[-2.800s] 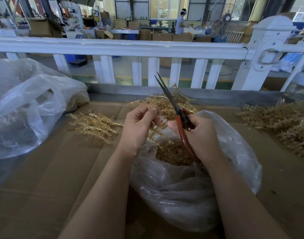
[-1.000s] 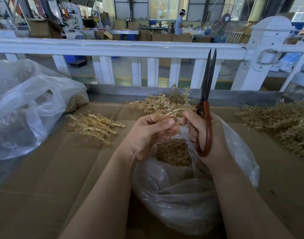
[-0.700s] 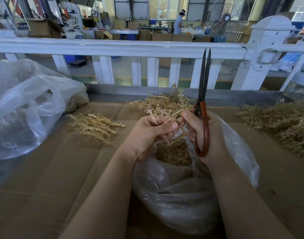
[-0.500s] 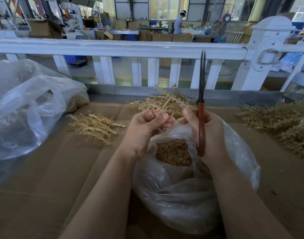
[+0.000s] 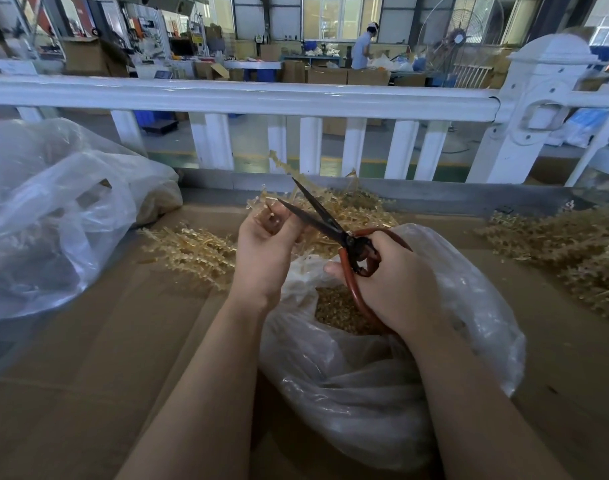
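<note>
My left hand (image 5: 265, 251) pinches a pale golden plastic sprig (image 5: 261, 204) above a clear plastic bag (image 5: 382, 375). My right hand (image 5: 396, 285) grips red-handled scissors (image 5: 330, 223); their dark blades are spread apart and point up-left, with the tips at the sprig beside my left fingers. Inside the bag lies a heap of small golden cut pieces (image 5: 337, 310). The sprig's lower part is hidden by my left hand.
Loose golden sprigs lie in a pile (image 5: 192, 247) to the left, in another pile (image 5: 348, 209) behind my hands and in a large heap (image 5: 573, 247) at right. A big clear bag (image 5: 54, 216) sits at left. Cardboard (image 5: 105, 341) covers the table; a white railing (image 5: 296, 98) stands behind.
The scissors have swung from upright with blades together to tilted up-left with blades spread at the sprig. My left hand has risen slightly with the sprig.
</note>
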Demonstrator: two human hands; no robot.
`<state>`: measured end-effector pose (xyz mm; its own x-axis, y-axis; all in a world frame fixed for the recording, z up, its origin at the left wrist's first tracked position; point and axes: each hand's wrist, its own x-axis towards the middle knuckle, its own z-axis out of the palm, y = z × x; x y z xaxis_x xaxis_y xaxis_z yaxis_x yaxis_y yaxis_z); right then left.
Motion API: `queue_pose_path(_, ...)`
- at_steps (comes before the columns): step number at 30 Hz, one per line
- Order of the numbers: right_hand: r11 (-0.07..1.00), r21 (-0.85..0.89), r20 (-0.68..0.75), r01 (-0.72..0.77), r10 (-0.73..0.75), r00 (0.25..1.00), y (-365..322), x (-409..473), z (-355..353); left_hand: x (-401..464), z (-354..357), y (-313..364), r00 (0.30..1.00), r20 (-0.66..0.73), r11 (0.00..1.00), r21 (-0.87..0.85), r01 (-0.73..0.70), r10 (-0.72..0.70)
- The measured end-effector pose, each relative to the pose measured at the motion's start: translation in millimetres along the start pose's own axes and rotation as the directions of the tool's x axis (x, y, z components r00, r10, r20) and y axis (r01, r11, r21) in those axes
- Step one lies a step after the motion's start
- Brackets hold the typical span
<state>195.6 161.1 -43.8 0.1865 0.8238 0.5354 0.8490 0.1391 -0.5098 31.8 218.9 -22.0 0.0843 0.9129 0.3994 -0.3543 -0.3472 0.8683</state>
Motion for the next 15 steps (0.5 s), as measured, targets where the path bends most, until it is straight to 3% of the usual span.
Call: queue_pose_path(15,0.998,-0.061,0.012,-0.018,0.019,1.000,-0.2,-0.2,-0.2,0.6,-6.6,-0.9,0.998,0.066,1.000,0.003,0.022,-0.022)
